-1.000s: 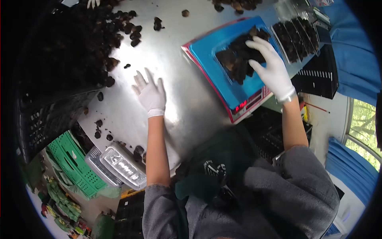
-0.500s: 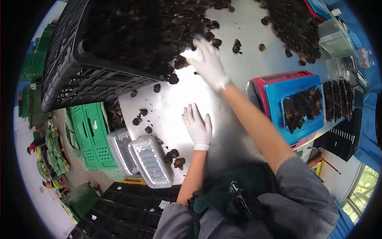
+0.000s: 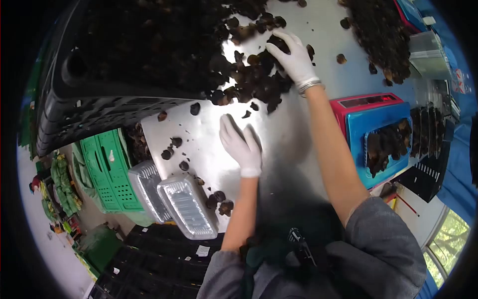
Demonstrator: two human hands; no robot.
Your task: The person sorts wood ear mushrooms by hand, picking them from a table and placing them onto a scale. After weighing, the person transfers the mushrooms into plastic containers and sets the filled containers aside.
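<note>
Both of my hands wear white gloves. My left hand (image 3: 241,148) hovers over or rests on the metal table (image 3: 294,149), fingers apart and nothing in it. Just beyond its fingertips lies a spread of dark mushroom-like pieces (image 3: 259,82). My right hand (image 3: 295,57) is at the far right edge of that spread, its thumb and fingers apart around some dark pieces; whether it grips them is unclear. A black crate (image 3: 124,99) full of the same pieces stands at the upper left.
Clear plastic trays (image 3: 186,207) sit at the table's left edge. On the right, a red scale (image 3: 368,101) with a blue top (image 3: 356,134) bears a filled tray (image 3: 388,144). Another dark heap (image 3: 383,40) lies at upper right. A green crate (image 3: 109,169) stands left.
More dark pieces now lie on the table beside the black crate. My right hand has moved right and slightly up, to their edge. My left hand has shifted slightly left and up.
</note>
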